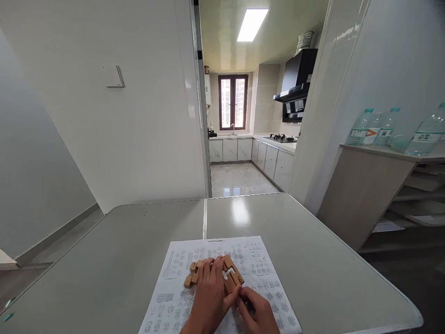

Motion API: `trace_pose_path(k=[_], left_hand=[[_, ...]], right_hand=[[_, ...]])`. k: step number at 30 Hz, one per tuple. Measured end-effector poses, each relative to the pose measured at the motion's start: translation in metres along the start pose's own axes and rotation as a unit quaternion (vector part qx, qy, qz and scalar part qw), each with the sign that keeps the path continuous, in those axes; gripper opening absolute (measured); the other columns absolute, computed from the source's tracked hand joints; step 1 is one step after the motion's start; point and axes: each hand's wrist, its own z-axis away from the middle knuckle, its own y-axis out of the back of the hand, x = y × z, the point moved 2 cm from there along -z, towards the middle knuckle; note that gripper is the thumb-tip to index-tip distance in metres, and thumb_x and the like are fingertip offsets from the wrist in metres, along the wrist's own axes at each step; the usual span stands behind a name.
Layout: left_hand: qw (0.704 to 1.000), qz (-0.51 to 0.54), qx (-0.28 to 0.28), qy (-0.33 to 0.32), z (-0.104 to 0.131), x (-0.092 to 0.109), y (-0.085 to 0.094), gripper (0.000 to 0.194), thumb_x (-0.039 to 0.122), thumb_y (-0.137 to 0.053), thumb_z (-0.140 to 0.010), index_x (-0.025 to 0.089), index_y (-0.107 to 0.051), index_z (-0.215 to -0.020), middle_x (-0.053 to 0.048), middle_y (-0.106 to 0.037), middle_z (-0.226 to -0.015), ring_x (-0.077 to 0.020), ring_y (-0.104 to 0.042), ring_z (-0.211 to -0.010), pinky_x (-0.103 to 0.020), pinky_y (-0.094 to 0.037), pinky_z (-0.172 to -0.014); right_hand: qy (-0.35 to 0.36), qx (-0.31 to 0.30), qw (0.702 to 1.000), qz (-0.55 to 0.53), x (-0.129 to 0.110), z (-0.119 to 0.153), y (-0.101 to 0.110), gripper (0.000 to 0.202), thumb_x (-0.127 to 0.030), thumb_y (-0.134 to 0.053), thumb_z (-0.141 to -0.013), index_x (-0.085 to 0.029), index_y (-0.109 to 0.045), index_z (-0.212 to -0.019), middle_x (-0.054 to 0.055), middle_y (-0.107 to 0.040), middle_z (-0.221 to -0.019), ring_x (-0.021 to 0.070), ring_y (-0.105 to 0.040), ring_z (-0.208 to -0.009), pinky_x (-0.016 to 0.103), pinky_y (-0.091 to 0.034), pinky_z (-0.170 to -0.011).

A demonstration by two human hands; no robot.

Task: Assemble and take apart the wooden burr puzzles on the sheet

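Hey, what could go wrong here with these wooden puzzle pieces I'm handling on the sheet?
The left hand lies over the wooden puzzle pieces, so a nudge might knock the loosely joined blocks apart. The right hand presses at their near edge; pushing could slide the printed instruction sheet across the smooth table. The hands also cover part of the diagrams.

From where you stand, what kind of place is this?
Most likely a home: a grey table faces an open kitchen with a range hood, a gas hob and a sink under the window.
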Motion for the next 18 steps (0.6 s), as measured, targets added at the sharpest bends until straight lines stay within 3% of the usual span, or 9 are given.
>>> trace_pose_path(k=[6,14,18], left_hand=[[0.999,0.037,-0.012,0.009,-0.003,0.003,-0.01,0.057,0.048,-0.069,-0.089,0.016,-0.056,-0.135,-0.017,-0.068,-0.126,-0.0384,-0.06,-0.119,-0.055,-0.047,-0.103],[0.994,0.09,-0.04,0.048,0.007,0.015,-0.025,0.051,0.035,-0.067,-0.09,0.02,-0.053,-0.137,-0.013,-0.065,-0.132,-0.0363,-0.059,-0.122,-0.054,-0.05,-0.102],[0.991,0.117,-0.054,0.047,0.011,0.023,-0.028,0.052,0.029,-0.063,-0.091,0.02,-0.05,-0.14,-0.014,-0.064,-0.134,-0.0367,-0.055,-0.128,-0.055,-0.048,-0.104]], right_hand=[[-0.023,0.036,0.999,0.008,0.0,0.0,0.004,0.05,-0.062,-0.051,-0.097,-0.018,-0.069,-0.078,0.003,-0.066,-0.065,0.0171,-0.056,-0.057,0.024,-0.044,-0.055],[-0.07,0.141,0.986,-0.059,0.003,0.001,0.012,0.049,-0.065,-0.057,-0.091,-0.018,-0.07,-0.085,0.002,-0.07,-0.067,0.0182,-0.063,-0.058,0.024,-0.05,-0.056],[-0.079,0.12,0.988,-0.062,0.004,0.0,0.016,0.045,-0.062,-0.06,-0.09,-0.018,-0.071,-0.088,0.004,-0.073,-0.073,0.0201,-0.068,-0.064,0.024,-0.054,-0.058]])
